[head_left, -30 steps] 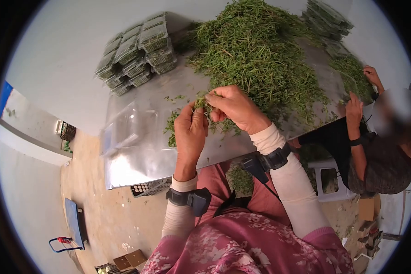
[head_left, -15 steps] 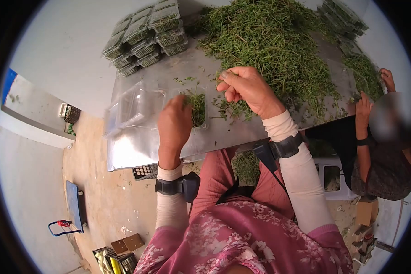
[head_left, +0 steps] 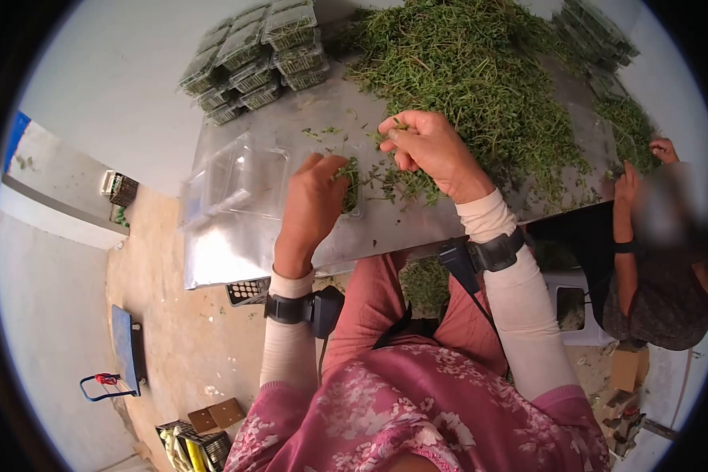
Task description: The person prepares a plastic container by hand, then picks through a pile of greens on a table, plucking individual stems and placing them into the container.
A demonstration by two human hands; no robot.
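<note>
A clear plastic clamshell box (head_left: 256, 182) lies opened on the metal table, its lid side to the left. Leafy green sprigs (head_left: 351, 189) fill its right part. My left hand (head_left: 311, 203) is over that part, fingers curled down onto the sprigs; its fingertips are partly hidden. To the right, above the table, my right hand (head_left: 436, 153) pinches a small green sprig (head_left: 401, 126) between thumb and bent fingers. Loose sprigs lie under and around it. Beyond it rises a large heap of leafy greens (head_left: 480, 86).
Filled clear boxes (head_left: 252, 51) are stacked at the back left, with more boxes (head_left: 594, 35) at the far right. A co-worker's hands (head_left: 628, 185) are by greens at the right edge. A blue trolley (head_left: 126, 350) and a crate (head_left: 197, 444) stand on the floor.
My left hand has shifted slightly right and its fingers now reach over the greens in the box. My right hand has barely moved, with a sprig now showing at its fingertips.
</note>
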